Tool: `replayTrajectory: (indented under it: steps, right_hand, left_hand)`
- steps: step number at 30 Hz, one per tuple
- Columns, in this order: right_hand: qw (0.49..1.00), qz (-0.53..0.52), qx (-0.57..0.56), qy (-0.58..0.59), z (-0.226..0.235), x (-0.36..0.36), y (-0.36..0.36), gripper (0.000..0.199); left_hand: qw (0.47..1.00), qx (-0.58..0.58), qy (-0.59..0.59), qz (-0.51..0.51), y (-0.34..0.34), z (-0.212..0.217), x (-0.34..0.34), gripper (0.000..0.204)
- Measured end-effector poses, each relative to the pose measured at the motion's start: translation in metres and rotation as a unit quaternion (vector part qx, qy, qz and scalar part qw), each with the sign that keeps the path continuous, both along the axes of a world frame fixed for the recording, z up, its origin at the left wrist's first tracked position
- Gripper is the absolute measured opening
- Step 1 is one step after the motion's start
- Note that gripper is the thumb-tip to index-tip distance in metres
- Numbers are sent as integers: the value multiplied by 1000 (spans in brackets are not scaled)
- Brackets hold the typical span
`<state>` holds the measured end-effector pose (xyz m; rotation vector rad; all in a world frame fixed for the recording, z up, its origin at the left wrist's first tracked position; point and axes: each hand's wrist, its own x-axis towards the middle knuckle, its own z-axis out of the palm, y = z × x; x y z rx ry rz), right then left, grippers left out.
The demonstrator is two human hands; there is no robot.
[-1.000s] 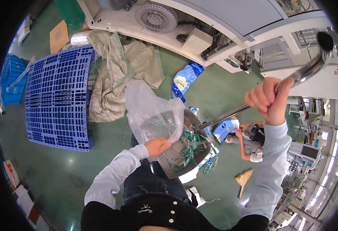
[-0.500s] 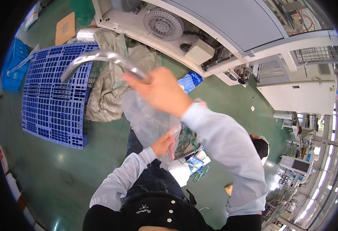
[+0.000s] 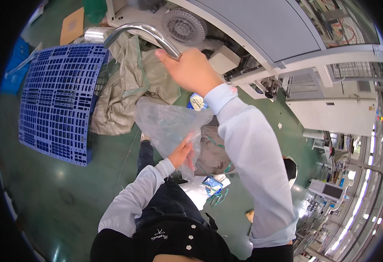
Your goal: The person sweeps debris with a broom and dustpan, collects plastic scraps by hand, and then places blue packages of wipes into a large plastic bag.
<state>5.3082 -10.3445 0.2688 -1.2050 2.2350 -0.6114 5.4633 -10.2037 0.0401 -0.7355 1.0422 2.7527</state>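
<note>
My right hand (image 3: 196, 73) is closed around one end of a bent, shiny metal tube (image 3: 150, 29). The tube arches away to the left in front of the machine's base and the tan sheeting. Lower and nearer to me, my left hand (image 3: 180, 154) grips a clear plastic bag (image 3: 158, 122), its fingers partly seen through the film. The bag hangs loosely between my hands, above the floor. Whether anything lies inside it I cannot tell.
On the left is a blue plastic pallet (image 3: 60, 98), with crumpled tan sheeting (image 3: 121, 91) beside it. A large grey machine (image 3: 261, 32) stands ahead. A grey-brown bin or mat (image 3: 215, 153), green straps (image 3: 217, 198) and blue-white packets (image 3: 212, 184) lie below my right forearm. Another person (image 3: 291, 169) is at right.
My right hand has moved the metal tube farther away and to the right. My left hand has stayed nearly in place, while the bag hangs more spread out.
</note>
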Motion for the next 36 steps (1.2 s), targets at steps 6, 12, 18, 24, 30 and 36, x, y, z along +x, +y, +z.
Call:
replayTrajectory:
  steps: [6,12,18,24,30,36]
  right_hand:
    - [997,-72,-38,11,32,-41,38,70]
    - [994,-103,2,24,38,-65,79,66]
    - [986,-158,30,48,27,-78,105,57]
    - [988,-139,61,37,20,-64,95,57]
    - [988,-131,73,37,24,-59,92,57]
    - [987,-154,-20,35,25,-69,99,65]
  left_hand:
    - [998,-31,-18,-52,1,21,-17,54]
    - [990,-74,53,-110,43,37,-56,55]
    - [953,-226,126,-157,91,59,-70,67]
    - [850,-489,137,-140,137,38,-77,73]
    - [836,-521,131,-110,164,33,-90,73]
    - [834,-525,88,-142,160,44,-88,76]
